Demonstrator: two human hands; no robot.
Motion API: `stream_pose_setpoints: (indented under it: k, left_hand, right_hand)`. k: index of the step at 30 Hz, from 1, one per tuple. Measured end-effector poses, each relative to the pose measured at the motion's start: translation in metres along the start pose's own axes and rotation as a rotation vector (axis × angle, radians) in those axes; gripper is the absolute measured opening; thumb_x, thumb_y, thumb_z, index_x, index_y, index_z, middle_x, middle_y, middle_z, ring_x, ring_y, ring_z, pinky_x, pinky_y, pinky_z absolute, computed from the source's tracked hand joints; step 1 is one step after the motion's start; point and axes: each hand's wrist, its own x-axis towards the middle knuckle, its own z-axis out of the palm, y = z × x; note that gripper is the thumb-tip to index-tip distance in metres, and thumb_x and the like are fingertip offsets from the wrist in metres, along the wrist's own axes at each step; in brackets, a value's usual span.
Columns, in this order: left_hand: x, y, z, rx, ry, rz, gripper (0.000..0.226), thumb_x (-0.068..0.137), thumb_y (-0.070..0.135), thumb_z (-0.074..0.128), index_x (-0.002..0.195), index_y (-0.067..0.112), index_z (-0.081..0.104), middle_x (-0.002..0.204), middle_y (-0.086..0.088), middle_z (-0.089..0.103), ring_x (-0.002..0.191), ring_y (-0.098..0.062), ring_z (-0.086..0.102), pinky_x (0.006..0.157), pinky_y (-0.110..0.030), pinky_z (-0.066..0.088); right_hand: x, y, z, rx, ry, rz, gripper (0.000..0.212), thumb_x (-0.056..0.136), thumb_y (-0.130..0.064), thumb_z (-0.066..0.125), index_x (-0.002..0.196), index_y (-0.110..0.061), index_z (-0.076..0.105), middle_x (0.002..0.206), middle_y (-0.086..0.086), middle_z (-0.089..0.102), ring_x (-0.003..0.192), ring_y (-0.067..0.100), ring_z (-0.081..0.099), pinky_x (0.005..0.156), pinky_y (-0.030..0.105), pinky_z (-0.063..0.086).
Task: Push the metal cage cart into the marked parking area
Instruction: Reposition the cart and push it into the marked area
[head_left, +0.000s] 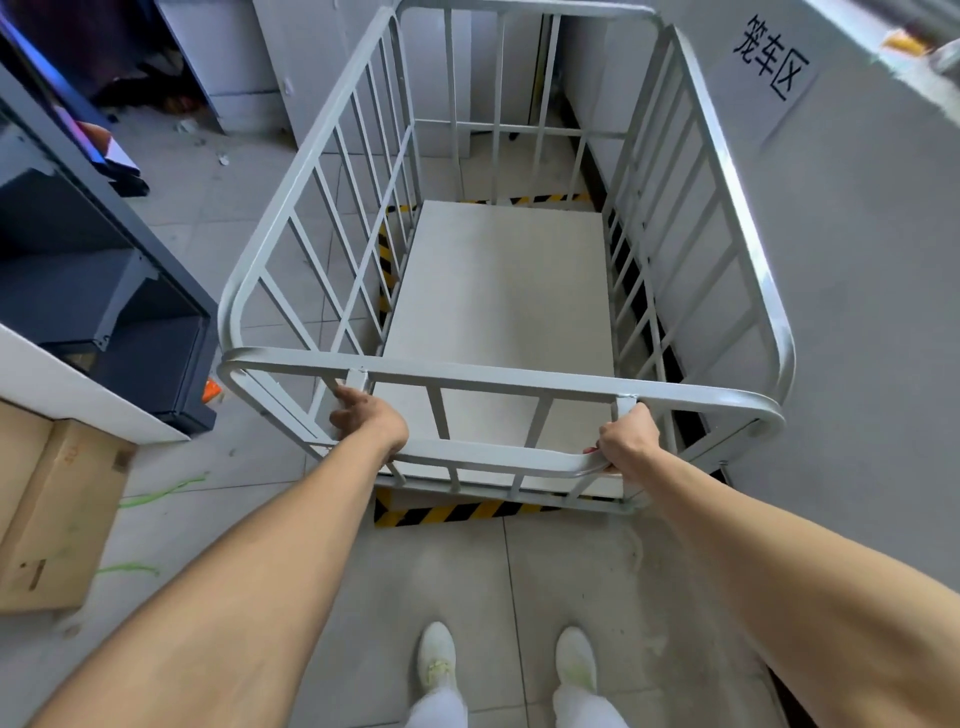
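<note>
cage cart (493, 375): grey metal, barred on all 4 sides, open top, pale flat deck (498, 291) inside. Stands lengthwise away from the person, R side just beside the wall (857, 260).
parking spot: cart sits within the hazard tape (447, 512) outline. One yellow/black strip lies on the floor (561, 571) under the near end, another runs along the L side, a 3rd shows at the far end.
left hand (363, 418): fingers curled round an upright at the L of the cart's near side, just under the top edge. Back of hand faces up, wrist down by the handle bar (493, 457).
right hand (626, 439): wrapped round the rounded R corner of the handle bar, thumb side up along the upright next to it.
arms: both bare, stretched fwd almost straight, one to each end of the handle bar.
feet: white shoes (436, 654) side by side on the grey tiles, behind the near tape strip and apart from it.
sign (774, 60): paper sheet w/ black Chinese characters, stuck on the wall by the cart's far R corner.
L of cart: dark shelf unit (93, 291), cardboard box (57, 499) below it at the frame edge, thin green strips (161, 488) on the floor btw box and cart, small orange item (212, 389) at the shelf unit's foot.
</note>
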Motion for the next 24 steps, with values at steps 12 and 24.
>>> stream_pose_setpoints:
  k: [12, 24]
  left_hand:
    - [-0.043, 0.040, 0.073, 0.109, 0.048, 0.115, 0.056, 0.101, 0.037, 0.014, 0.150, 0.011, 0.015, 0.151, -0.019, 0.028, 0.134, -0.040, 0.036, 0.111, -0.053, 0.031]
    - [0.004, 0.064, 0.016, 0.686, 0.159, 0.704, 0.049, 0.092, 0.033, 0.049, 0.132, 0.004, 0.040, 0.137, -0.018, 0.037, 0.127, -0.035, 0.037, 0.105, -0.045, 0.032]
  right_hand:
    - [0.069, -0.017, -0.076, -0.151, 0.036, -0.068, 0.035, 0.094, -0.001, 0.043, 0.128, -0.005, 0.038, 0.119, 0.022, 0.057, 0.074, 0.030, 0.068, 0.053, 0.039, 0.059]
    - [0.047, -0.037, -0.037, -0.639, 0.395, -0.451, 0.041, 0.092, -0.030, 0.051, 0.124, -0.006, 0.045, 0.133, 0.016, 0.044, 0.123, 0.035, 0.038, 0.106, 0.043, 0.033]
